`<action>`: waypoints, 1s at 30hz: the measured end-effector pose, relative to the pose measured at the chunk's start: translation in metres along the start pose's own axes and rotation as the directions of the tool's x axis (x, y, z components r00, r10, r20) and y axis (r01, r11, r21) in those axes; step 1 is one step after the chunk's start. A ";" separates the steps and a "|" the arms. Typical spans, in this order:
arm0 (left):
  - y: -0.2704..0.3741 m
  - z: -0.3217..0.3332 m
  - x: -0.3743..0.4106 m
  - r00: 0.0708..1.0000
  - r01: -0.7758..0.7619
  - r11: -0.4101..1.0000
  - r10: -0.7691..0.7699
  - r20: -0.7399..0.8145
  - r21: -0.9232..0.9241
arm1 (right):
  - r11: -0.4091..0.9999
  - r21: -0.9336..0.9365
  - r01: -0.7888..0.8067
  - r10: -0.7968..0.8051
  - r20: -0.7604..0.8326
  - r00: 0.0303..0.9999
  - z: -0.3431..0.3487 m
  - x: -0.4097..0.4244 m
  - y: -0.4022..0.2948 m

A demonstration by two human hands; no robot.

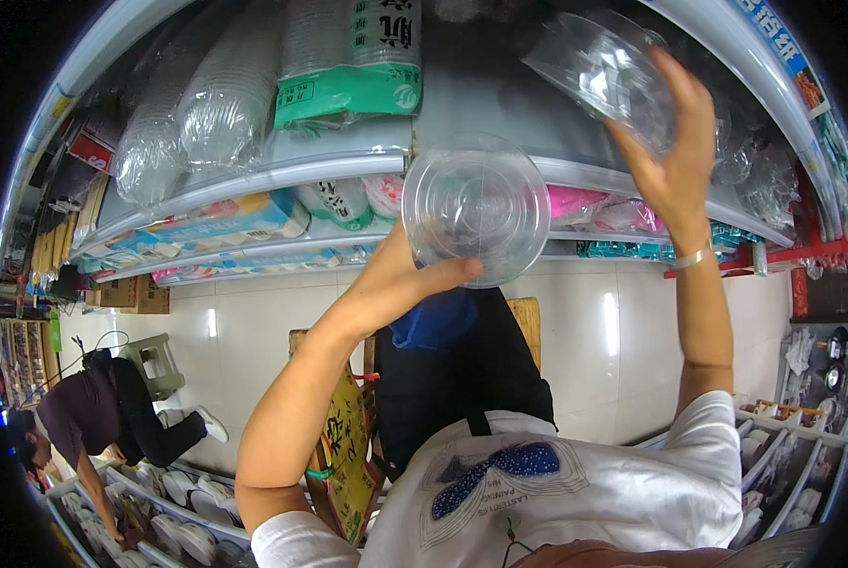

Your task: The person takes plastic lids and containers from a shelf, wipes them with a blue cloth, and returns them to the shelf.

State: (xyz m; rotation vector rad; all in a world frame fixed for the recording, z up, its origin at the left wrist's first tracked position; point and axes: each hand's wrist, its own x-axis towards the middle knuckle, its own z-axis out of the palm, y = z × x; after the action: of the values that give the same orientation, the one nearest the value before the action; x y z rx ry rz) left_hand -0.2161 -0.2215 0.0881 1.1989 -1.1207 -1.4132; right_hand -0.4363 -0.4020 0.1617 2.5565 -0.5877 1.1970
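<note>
My left hand grips a round clear plastic container by its rim, in front of the shelf edge. Up at the right, my right hand is spread around another clear plastic container, tilted above the shelf, with thumb and a finger at its side. To the left on the shelf lie wrapped stacks of clear cups and a pack with a green band. A blue cloth or bag shows beneath my left hand.
Lower shelves hold blue packs and pink packages. At the left, a person bends over racks of dishes near a green stool. A wooden stool stands by my legs. More wrapped clear plastic goods lie at the right.
</note>
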 end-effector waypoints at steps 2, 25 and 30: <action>-0.005 -0.002 -0.004 1.000 -0.005 1.000 0.006 -0.027 0.020 | 0.978 0.178 -0.107 0.128 -0.110 0.986 -0.012 -0.027 -0.018; -0.040 0.017 -0.011 0.994 -0.109 0.855 0.093 0.056 0.506 | -0.465 0.592 -0.658 0.159 0.787 0.596 -0.002 -0.122 -0.090; -0.023 0.021 -0.018 1.000 -0.010 0.851 0.004 0.013 0.526 | -0.594 0.516 -0.617 0.153 0.825 0.543 0.000 -0.135 -0.086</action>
State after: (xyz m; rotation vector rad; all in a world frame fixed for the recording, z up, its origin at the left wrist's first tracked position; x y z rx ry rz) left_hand -0.2372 -0.1989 0.0702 1.5627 -1.5838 -1.1335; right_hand -0.4746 -0.2924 0.0516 4.1719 -1.7637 2.4127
